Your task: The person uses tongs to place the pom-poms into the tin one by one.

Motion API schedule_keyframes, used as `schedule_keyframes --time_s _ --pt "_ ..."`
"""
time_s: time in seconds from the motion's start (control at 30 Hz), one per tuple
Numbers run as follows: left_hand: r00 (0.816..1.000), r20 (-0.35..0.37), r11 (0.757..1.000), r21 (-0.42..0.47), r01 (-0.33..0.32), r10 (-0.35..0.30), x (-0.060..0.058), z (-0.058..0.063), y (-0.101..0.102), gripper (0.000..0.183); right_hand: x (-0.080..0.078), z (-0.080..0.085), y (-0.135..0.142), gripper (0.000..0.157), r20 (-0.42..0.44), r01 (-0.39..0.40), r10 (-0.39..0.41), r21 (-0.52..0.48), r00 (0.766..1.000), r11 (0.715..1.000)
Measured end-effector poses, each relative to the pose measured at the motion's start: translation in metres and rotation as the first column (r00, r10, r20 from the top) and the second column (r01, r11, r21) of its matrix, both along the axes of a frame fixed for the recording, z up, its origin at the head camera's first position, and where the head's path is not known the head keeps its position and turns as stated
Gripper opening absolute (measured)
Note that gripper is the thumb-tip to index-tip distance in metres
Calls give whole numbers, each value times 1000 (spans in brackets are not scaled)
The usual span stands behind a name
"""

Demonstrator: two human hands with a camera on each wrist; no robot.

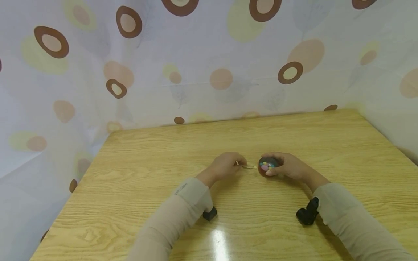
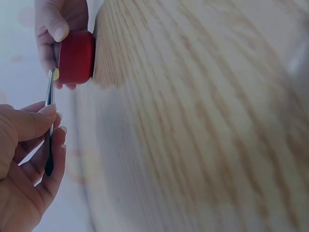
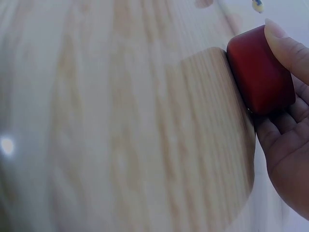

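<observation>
My left hand (image 1: 225, 165) pinches a pair of metal tweezers (image 2: 50, 126) between thumb and fingers, their tips pointing toward my right hand. A small yellow piece (image 2: 56, 74) shows at the tweezer tips, close by the red container. My right hand (image 1: 291, 167) grips this rounded red container (image 3: 260, 70), with thumb and fingers on opposite sides, down on the table. On the dark top of the container are several small coloured pieces (image 1: 265, 167), pink, yellow and blue among them. The left wrist view shows only the container's plain red side.
A wood-grain table (image 1: 156, 156) spreads beneath both hands. Behind it and at both sides hangs a white patterned sheet (image 1: 202, 54). Black wrist devices (image 1: 307, 214) sit under both sleeves, near the tabletop.
</observation>
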State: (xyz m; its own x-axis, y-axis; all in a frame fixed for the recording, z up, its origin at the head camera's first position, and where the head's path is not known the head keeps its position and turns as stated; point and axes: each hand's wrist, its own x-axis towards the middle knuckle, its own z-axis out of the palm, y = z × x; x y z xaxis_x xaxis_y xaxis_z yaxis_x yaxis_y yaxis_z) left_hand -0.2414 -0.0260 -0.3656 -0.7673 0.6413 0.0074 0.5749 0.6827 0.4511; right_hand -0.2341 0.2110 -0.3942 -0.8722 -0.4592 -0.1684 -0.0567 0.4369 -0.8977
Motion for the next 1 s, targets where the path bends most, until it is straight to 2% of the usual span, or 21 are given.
schedule_keyframes --time_s 0.23,0.57,1.0 --pt "1000 -3 1000 22 -14 14 -4 0 8 17 0 -1 1 67 -4 -16 16 -21 1000 1000" --pt "1000 10 998 56 5 -6 -7 1 23 17 0 0 0 67 -4 -8 8 -14 1000 1000" --pt "1000 -7 999 31 9 -8 -8 -5 36 19 1 -3 0 69 0 -4 4 -32 1000 999"
